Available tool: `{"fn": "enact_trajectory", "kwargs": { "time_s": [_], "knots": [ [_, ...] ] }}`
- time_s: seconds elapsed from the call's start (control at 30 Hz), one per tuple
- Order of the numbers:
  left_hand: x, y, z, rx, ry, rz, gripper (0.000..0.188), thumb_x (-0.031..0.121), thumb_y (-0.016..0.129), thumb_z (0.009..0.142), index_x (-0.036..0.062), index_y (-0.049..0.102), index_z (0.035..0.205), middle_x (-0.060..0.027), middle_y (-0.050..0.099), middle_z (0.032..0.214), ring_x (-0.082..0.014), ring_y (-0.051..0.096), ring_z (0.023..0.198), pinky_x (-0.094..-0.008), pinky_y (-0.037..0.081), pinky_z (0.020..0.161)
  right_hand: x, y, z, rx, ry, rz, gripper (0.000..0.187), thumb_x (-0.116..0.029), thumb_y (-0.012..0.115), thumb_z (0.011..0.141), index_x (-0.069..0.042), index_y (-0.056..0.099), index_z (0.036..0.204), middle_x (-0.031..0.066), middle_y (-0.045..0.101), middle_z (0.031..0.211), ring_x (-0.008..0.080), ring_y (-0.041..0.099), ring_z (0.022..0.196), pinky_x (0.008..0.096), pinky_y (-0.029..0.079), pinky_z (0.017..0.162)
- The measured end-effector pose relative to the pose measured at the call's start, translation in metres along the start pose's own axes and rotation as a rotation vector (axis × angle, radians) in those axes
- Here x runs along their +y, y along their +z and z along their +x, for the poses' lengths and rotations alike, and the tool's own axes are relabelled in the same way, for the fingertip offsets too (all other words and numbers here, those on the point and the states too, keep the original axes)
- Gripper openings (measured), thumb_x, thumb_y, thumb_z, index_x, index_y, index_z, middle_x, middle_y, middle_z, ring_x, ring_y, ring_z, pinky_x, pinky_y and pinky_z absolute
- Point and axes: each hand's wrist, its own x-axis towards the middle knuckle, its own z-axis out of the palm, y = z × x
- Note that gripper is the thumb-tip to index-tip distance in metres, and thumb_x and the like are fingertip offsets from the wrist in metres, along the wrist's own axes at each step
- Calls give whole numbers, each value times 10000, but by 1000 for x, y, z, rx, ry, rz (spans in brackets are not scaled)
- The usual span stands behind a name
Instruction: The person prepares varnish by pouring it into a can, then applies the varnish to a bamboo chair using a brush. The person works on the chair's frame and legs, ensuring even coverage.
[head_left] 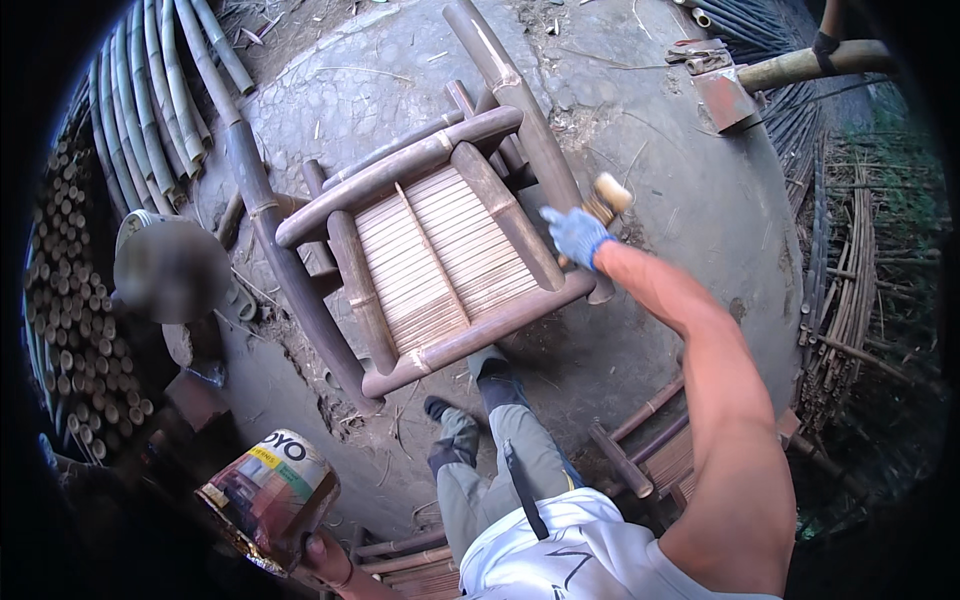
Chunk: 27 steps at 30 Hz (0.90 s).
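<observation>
A bamboo chair (pixel 430 355) with dark brown poles and a pale slatted panel (pixel 400 285) stands before me, turned at an angle. My right hand (pixel 578 238), in a light blue glove, is beside the chair's right side, closed around a paintbrush (pixel 606 198). Pale bristles on the brush point up and away from me. Low at the left, my left hand (pixel 325 560) grips a paint can (pixel 275 487) at its side. Brown stains run along the can's edge, and its label is multicoloured. Part of the left hand's fingers is hidden by the can.
Bundles of cut bamboo (pixel 85 320) and long green poles (pixel 150 90) lie at the left. A blurred round shape (pixel 170 270) covers part of a bucket (pixel 135 225). More bamboo furniture (pixel 660 440) is near my right side. A red block (pixel 727 100) and a thick pole (pixel 815 65) are far right.
</observation>
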Motion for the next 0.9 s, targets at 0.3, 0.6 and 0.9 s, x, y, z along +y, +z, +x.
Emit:
{"fn": "enact_trajectory", "kwargs": {
  "time_s": [0.3, 0.6, 0.9],
  "knots": [
    [-26, 7, -52, 78, 70, 243, 915, 402, 768, 827, -7, 295, 1494, -163, 381, 1500, -312, 413, 1345, -448, 341, 1111, 46, -1, -39, 205, -181, 89, 322, -212, 551, 902, -217, 652, 1208, 10, 477, 1484, 236, 335, 1449, 351, 511, 864],
    [-3, 63, -101, 185, -72, 525, 924, 484, 743, 842, -25, 311, 1480, -183, 396, 1485, -320, 423, 1332, -452, 356, 1106, 210, -48, 84, 519, -227, 187, 479, -92, 535, 878, -192, 570, 1345, 43, 456, 1497, 258, 408, 1407, 380, 490, 1021],
    [26, 206, -161, 239, -220, 571, 925, 488, 743, 843, -33, 315, 1477, -189, 402, 1478, -316, 431, 1318, -452, 364, 1098, 359, -125, 234, 540, -84, -227, 454, -404, 531, 945, -287, 529, 1384, 32, 443, 1510, 284, 418, 1392, 391, 507, 978]
  ]
}}
